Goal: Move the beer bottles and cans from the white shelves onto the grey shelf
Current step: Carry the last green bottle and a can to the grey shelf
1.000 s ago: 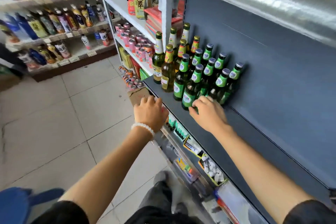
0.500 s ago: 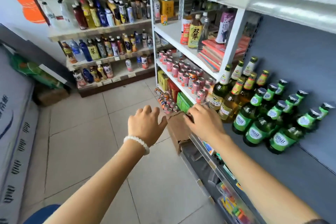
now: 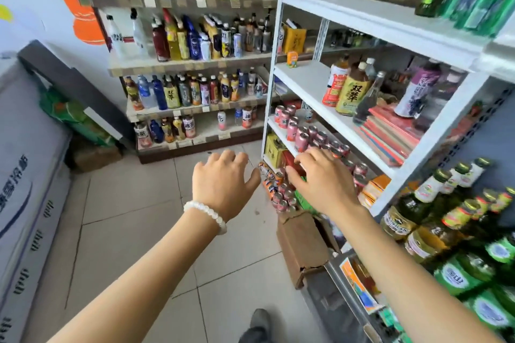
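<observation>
Your right hand (image 3: 320, 179), fingers spread and empty, reaches toward the pink cans (image 3: 303, 133) standing upright on the white shelf (image 3: 312, 83), right of frame centre, just beyond your fingertips. Your left hand (image 3: 223, 178), open and empty too, hangs farther left.

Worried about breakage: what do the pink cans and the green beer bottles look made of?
Pink cans: apparently thin metal, with silvery rimmed tops and printed pink sides. Green beer bottles: probably glass, translucent and glossy green with paper-like labels and foil necks; blur leaves this uncertain.
</observation>
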